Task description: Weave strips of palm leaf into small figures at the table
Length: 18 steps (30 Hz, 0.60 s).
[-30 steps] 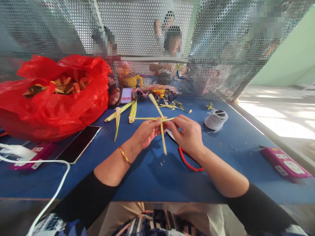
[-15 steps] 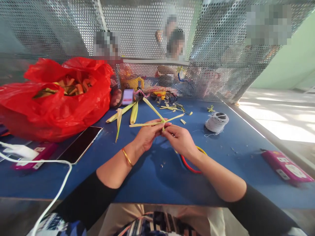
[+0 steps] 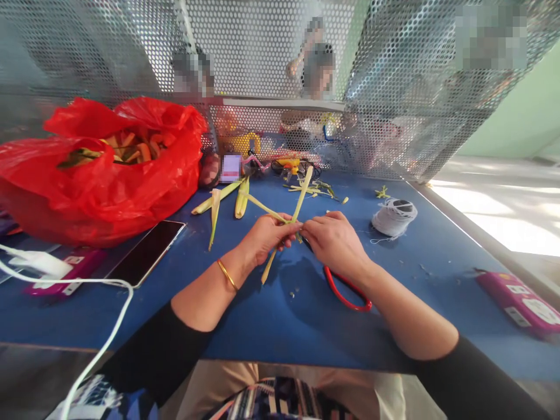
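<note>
Pale green-yellow leaf strips (image 3: 303,195) cross one another in a small folded knot. My left hand (image 3: 266,236) is closed, pinching the crossing between thumb and fingers. One strip stands up and away from me, one slants to the upper left, and another hangs toward me below the left fingers. My right hand (image 3: 335,239) is closed with its fingertips against the right side of the knot, on a strip end mostly hidden by the fingers. Beneath the right hand, a red-handled tool (image 3: 350,302), which looks like scissors, lies on the blue table (image 3: 262,332).
Loose leaf pieces (image 3: 242,198) lie beyond my left hand. A red plastic bag (image 3: 166,186) and a phone (image 3: 146,254) are at left, with a white cable (image 3: 114,326). At right are a white thread spool (image 3: 394,219) and a magenta pack (image 3: 520,300). Perforated metal panels (image 3: 271,52) border the back.
The strips have turned in my left hand: one now points away and one hangs toward me. My right hand has shifted slightly right, its knuckles rolled upward. The view has shifted a little.
</note>
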Each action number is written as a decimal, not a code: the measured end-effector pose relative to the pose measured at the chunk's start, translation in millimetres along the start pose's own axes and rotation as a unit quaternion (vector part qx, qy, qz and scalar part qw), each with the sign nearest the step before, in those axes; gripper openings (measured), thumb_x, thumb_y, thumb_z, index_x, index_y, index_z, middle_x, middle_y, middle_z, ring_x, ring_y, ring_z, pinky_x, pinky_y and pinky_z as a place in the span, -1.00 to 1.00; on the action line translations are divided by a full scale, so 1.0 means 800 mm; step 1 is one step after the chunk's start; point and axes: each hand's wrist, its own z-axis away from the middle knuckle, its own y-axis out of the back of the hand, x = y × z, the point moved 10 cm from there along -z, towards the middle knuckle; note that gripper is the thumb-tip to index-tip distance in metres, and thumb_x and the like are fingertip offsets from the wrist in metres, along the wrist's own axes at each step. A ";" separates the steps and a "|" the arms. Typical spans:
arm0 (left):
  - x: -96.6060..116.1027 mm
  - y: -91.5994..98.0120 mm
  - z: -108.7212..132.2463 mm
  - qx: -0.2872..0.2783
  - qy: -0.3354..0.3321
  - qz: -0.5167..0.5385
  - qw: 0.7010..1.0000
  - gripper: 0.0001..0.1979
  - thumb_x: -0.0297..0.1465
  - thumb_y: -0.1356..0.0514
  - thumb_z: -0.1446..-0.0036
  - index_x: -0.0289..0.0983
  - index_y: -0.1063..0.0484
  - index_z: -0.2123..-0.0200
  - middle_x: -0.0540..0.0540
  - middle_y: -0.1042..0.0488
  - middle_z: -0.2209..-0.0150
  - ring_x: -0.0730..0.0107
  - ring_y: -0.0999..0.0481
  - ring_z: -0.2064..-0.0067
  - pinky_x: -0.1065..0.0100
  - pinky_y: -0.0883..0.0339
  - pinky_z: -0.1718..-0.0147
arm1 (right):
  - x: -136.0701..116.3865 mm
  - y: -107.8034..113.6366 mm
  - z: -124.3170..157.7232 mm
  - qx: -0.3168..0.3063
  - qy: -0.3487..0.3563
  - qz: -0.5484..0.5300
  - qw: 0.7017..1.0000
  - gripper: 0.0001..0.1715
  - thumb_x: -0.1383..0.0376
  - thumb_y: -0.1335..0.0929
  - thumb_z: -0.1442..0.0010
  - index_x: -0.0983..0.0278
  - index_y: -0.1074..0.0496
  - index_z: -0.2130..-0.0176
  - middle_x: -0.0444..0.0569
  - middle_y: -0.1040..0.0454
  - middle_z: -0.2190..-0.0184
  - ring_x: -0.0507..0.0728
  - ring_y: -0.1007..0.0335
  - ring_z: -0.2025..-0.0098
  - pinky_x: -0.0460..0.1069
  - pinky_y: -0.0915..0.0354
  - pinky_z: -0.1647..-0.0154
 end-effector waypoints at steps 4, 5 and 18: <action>-0.001 -0.003 0.003 -0.019 0.030 -0.023 0.999 -0.82 -0.44 -0.32 0.04 -0.31 -0.35 0.53 0.08 -0.32 0.68 0.67 -0.18 0.70 0.56 0.11 0.73 | 0.007 0.008 0.003 -0.036 -0.017 -0.110 0.993 -0.69 0.32 -0.25 -0.23 0.27 -0.43 0.50 -0.11 -0.44 0.57 0.02 -0.24 0.50 -0.04 -0.04 0.34; 0.001 -0.002 0.003 -0.021 0.032 -0.024 0.999 -0.81 -0.45 -0.33 0.05 -0.32 -0.34 0.54 0.08 -0.31 0.68 0.68 -0.16 0.70 0.56 0.13 0.73 | 0.011 0.008 0.004 -0.046 -0.030 -0.136 0.989 -0.71 0.32 -0.26 -0.21 0.26 -0.44 0.51 -0.13 -0.42 0.59 0.01 -0.22 0.51 -0.05 -0.03 0.38; -0.008 -0.017 0.006 -0.109 0.068 -0.039 0.991 -0.74 -0.25 -0.25 -0.08 -0.36 -0.50 0.44 0.00 -0.35 0.59 0.64 -0.20 0.65 0.50 0.10 0.68 | 0.068 -0.052 0.008 -0.007 -0.281 -0.617 0.735 -0.66 0.09 -0.50 0.10 0.30 -0.46 0.48 -0.13 -0.47 0.54 -0.06 -0.26 0.55 -0.08 -0.26 0.41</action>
